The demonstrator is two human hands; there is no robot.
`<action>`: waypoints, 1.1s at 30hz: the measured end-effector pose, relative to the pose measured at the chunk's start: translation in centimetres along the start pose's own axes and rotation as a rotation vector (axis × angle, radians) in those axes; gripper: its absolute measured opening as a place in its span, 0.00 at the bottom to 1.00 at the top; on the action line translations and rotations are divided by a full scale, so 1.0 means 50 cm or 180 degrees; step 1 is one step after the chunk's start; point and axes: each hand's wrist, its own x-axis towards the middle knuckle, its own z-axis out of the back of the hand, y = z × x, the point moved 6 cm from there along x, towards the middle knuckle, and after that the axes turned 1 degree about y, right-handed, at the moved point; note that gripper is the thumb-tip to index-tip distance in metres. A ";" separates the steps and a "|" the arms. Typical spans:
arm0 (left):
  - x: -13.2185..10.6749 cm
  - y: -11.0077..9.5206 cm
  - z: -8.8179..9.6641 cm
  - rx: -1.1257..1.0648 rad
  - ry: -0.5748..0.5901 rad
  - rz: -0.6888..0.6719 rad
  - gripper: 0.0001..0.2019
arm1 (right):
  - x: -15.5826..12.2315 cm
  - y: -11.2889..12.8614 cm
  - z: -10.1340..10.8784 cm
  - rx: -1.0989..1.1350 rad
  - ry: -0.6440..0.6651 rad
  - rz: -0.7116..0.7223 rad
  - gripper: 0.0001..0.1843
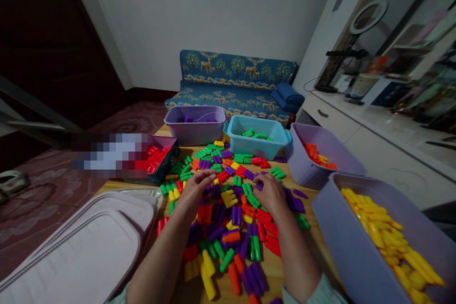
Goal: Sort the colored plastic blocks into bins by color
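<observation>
Small plastic building pieces in red, green, yellow, orange and purple lie scattered over the wooden table, many joined side by side. My left hand (198,189) is low over the left part of the pile, fingers stretched to the right and slightly apart, close to a small yellow piece (216,181). Nothing shows in its grip. My right hand (270,193) has its fingers bent round a purple piece (260,184) at the right of the pile, partly hidden by the fingers. Between the hands lies a joined yellow piece (229,198).
Purple pieces sit in the back-left lilac bin (195,134), green ones in the blue bin (254,144). A lilac bin (302,166) holds orange pieces; a nearer bin (342,237) holds yellow ones. Red pieces fill a dark box (156,176) at left, behind stacked lids (89,251).
</observation>
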 end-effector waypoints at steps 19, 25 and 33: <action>-0.006 0.010 -0.053 0.4782 0.0471 -0.0967 0.24 | -0.051 0.158 -0.041 -0.0528 0.0887 0.0594 0.30; -0.011 0.006 -0.055 0.4804 0.0658 -0.1112 0.23 | -0.056 0.158 -0.049 -0.0639 0.0920 0.0686 0.32; -0.012 0.010 -0.051 0.4766 0.0808 -0.1184 0.16 | -0.042 0.137 -0.049 -0.0083 0.0810 0.0608 0.30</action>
